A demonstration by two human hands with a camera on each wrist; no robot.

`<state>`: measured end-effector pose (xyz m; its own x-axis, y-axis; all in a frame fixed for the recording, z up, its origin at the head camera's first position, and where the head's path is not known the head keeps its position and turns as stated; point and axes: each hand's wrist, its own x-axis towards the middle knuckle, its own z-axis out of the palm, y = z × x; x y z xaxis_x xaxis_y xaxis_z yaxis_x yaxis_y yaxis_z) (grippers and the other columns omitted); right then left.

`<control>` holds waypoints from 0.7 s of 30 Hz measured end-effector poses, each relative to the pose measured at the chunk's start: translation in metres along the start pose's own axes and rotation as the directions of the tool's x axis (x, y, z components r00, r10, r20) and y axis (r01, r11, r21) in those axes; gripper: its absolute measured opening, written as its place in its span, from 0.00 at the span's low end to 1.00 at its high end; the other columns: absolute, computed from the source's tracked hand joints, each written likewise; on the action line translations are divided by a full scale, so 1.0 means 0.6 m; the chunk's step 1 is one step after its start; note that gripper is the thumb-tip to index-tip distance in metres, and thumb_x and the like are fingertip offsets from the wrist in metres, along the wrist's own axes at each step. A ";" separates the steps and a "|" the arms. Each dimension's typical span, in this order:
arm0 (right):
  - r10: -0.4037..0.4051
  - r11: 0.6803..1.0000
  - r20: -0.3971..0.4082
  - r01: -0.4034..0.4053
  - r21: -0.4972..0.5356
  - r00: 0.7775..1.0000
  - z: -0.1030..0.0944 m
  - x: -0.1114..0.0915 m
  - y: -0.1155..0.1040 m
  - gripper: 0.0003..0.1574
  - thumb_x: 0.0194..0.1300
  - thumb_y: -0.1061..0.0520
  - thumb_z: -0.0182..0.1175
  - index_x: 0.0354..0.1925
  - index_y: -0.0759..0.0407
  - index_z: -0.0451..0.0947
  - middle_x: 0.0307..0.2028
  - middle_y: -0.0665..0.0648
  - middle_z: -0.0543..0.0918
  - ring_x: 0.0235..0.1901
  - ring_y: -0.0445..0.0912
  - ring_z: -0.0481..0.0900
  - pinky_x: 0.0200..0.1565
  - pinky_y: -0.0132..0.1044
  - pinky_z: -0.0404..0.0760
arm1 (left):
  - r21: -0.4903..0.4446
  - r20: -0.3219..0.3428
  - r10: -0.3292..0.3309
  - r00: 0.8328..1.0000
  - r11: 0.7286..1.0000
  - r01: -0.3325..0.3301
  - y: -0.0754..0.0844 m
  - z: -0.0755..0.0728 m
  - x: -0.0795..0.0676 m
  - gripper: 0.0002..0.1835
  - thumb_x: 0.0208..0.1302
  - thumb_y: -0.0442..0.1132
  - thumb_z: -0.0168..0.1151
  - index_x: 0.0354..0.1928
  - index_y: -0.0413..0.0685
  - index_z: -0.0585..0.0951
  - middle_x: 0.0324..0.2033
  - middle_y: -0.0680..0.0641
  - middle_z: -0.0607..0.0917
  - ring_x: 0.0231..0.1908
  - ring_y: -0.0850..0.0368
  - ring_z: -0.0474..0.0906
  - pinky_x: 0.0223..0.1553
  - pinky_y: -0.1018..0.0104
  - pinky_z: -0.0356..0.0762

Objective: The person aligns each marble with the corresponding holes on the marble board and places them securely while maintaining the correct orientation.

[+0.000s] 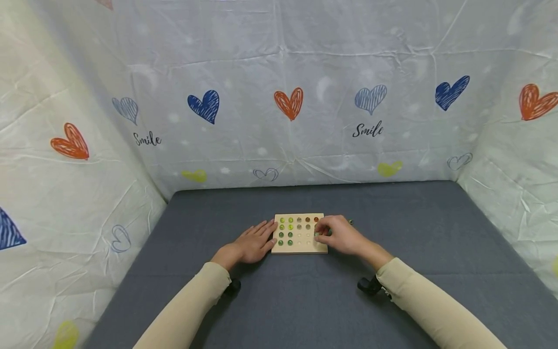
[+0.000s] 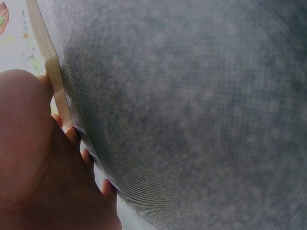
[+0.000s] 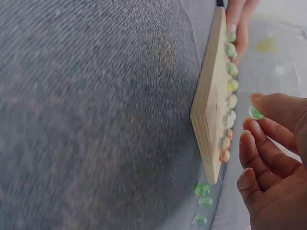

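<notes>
A pale wooden board (image 1: 299, 249) with rows of round hollows lies on the dark grey cloth. Yellow-green and green glass marbles (image 1: 290, 234) fill its left columns, while amber ones (image 1: 299, 219) and orange-red ones (image 1: 316, 219) sit toward the upper right. My left hand (image 1: 252, 244) rests flat with fingers spread, fingertips and thumb at the board's left edge. Over the right side of the board, my right hand (image 1: 342, 235) pinches a green marble (image 3: 255, 113) between thumb and index finger. In the right wrist view its other fingers are loosely bent.
Several loose green marbles (image 3: 201, 189) lie on the grey cloth (image 1: 279, 300) just beyond the board's right side, partly hidden by my right hand in the head view. White curtains (image 1: 322, 58) with printed hearts stand behind and at both sides of the table.
</notes>
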<state>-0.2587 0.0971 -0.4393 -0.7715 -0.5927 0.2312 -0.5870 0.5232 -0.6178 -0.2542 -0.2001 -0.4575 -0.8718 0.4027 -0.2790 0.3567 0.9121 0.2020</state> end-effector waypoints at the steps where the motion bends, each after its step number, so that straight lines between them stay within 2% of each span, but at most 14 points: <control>1: 0.003 1.000 0.003 -0.003 0.004 1.000 0.002 0.002 -0.001 0.04 0.66 0.62 0.70 0.40 0.61 0.85 0.33 0.49 0.83 0.32 0.38 0.79 0.37 0.34 0.80 | -0.007 -0.004 0.001 1.000 1.000 -0.001 0.000 0.000 0.000 0.34 0.84 0.56 0.34 0.83 0.52 0.46 0.82 0.49 0.47 0.81 0.49 0.40 0.79 0.45 0.40; 8: 0.022 1.000 0.000 -0.022 0.000 1.000 0.016 0.016 -0.008 0.07 0.66 0.62 0.70 0.42 0.63 0.85 0.33 0.50 0.84 0.32 0.38 0.79 0.37 0.33 0.80 | -0.009 0.000 0.015 1.000 1.000 -0.015 0.001 -0.005 0.000 0.34 0.84 0.54 0.36 0.83 0.49 0.47 0.82 0.46 0.48 0.81 0.46 0.41 0.78 0.43 0.41; 15: 0.033 0.999 -0.004 -0.033 0.010 0.999 0.025 0.030 -0.013 0.06 0.66 0.63 0.70 0.41 0.64 0.85 0.32 0.51 0.85 0.31 0.38 0.79 0.37 0.33 0.80 | -0.018 -0.011 0.000 1.000 1.000 0.000 -0.009 0.004 0.012 0.35 0.83 0.58 0.35 0.83 0.55 0.46 0.82 0.50 0.47 0.81 0.49 0.40 0.78 0.44 0.40; 21: 0.043 0.999 -0.019 -0.043 0.011 0.999 0.041 0.037 -0.012 0.04 0.64 0.65 0.70 0.39 0.63 0.86 0.31 0.51 0.84 0.30 0.39 0.79 0.36 0.34 0.81 | -0.024 -0.008 0.003 1.000 1.000 -0.003 -0.007 0.006 0.008 0.35 0.84 0.57 0.36 0.83 0.53 0.46 0.82 0.49 0.47 0.81 0.49 0.39 0.78 0.43 0.39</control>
<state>-0.2656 0.0652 -0.4485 -0.8003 -0.5583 0.2185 -0.5511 0.5414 -0.6349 -0.2587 -0.2020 -0.4631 -0.8734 0.4050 -0.2704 0.3515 0.9086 0.2254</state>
